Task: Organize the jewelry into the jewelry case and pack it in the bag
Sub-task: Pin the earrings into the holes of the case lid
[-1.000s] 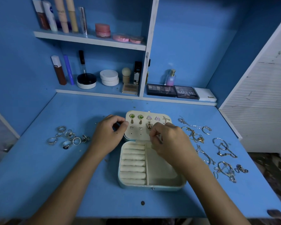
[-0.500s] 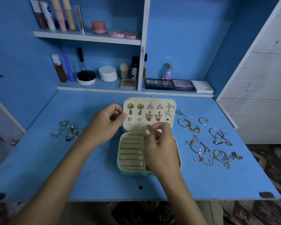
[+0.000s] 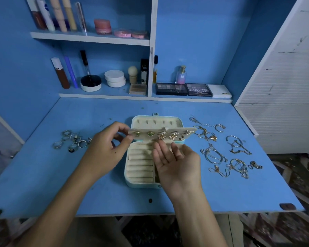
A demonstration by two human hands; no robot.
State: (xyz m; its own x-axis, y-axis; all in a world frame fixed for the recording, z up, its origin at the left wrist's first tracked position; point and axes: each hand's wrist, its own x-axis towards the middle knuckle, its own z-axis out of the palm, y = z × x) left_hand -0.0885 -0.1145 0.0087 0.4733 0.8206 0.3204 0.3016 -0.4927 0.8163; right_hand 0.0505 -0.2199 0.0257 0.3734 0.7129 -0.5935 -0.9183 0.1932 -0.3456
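The cream earring flap is swinging down now: half a second ago it stood flat against the lid with its rows of studs facing us, and here it tips forward, nearly edge-on, so the cream lid interior with its little hooks shows behind it. The left hand pinches the flap's left end between thumb and fingertips, fingers curled tight on it. The right hand, which a moment back was fiddling at the flap with bunched fingers, has turned palm-up with fingers straight and spread, holding nothing, its tips just under the flap's lower edge. The small pale-blue jewelry case with cream lining sits open mid-table, its ring-roll rows bare as far as I can see. So the earrings look done, green studs and gold pieces all pinned on, and folding the flap suggests the person is moving on to the next lot. There's plenty left: the cluster of silver rings lies on the blue tabletop well to the left, and the tangle of gold and silver chains and bracelets spreads out to the right, all untouched. No bag is in view, so packing is a way off yet.
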